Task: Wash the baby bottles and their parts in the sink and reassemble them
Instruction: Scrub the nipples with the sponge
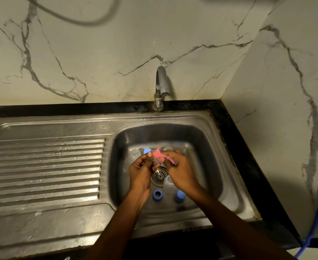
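I'm mid-scrub. My left hand (141, 169) pinches a small clear part (155, 162), too blurred to name. My right hand (180, 170) grips the pink scrubber (160, 154) against it, at twelve o'clock of the drain (160, 175). Blue rings (156, 194) wait at six o'clock. Next I'd rinse, which means opening the tap (162, 85).

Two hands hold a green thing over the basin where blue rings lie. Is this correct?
No: the head view shows the thing is pink. The left hand and right hand hold it over the basin where blue rings lie.
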